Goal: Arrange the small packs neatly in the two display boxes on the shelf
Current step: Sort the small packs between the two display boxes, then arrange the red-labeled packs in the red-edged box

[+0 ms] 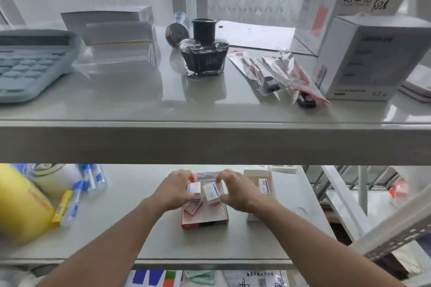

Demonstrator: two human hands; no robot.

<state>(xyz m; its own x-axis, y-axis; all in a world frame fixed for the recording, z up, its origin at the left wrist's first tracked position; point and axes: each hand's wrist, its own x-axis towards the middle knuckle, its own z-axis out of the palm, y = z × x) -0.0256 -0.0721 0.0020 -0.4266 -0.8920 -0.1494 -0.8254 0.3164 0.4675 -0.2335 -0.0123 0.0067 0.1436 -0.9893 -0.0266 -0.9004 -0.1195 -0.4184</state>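
Observation:
On the lower shelf a red-edged display box (205, 221) lies open with small white packs in it. My left hand (175, 190) grips one white pack (194, 188) at the box's left side. My right hand (235, 191) pinches another white pack (211, 193), tilted, just to the right of the first. A red-printed pack (193, 207) lies flat below them in the box. A second, beige display box (257, 179) stands to the right, with one pack (264, 186) upright inside it.
The upper shelf edge (210, 142) overhangs the work area closely. On the lower shelf's left lie glue bottles (93, 179), a yellow pack (61, 207) and a yellow bag (21, 205). Above are an ink bottle (204, 53), a calculator (30, 63) and white cartons (359, 58).

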